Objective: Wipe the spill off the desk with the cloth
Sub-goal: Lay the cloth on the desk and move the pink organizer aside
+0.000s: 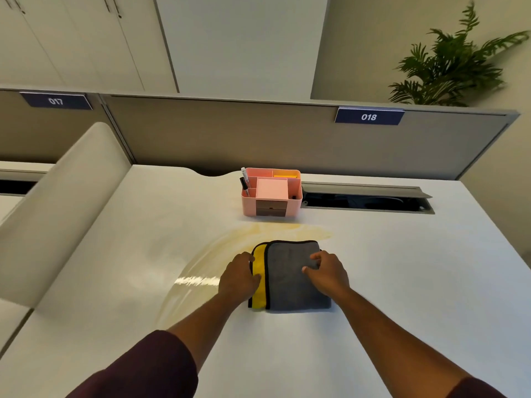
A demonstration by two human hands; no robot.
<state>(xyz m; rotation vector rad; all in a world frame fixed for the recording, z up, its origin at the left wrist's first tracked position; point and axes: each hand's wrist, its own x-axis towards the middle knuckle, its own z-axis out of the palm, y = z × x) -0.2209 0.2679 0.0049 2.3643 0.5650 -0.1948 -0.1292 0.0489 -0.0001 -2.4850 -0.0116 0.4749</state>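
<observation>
1. At far left I see a padded divider (61, 196) bounding the desk (402, 297). It stands well apart from the work area and plays no part in the wipe.
2. The spill (201, 254) is a thin yellowish film. It arcs from the near left, where it catches a bright glare, up and across to the right, ending just in front of the pink organiser (271, 193).
3. My left hand (238, 278) rests on the left border of the cloth (293, 278), fingers curled over the exposed yellow layer. I judge this grip keeps the folded layers from sliding apart under load.
4. The cloth lies folded flat on the desk, grey face up, its far edge touching the spill. Most of the film lies to its left and beyond it, so I judge the wipe barely begun.
5. My right hand (326, 271) sits on top of the cloth, fingers bent and bunching the grey fabric. I judge it supplies the downward pressure and the drive.
6. The organiser holds pens and stands just beyond the spill; a long forward stroke could nudge it.
7. At right, an open cable tray (367, 198) is recessed in the desk. Liquid pushed that way could run into it.
</observation>
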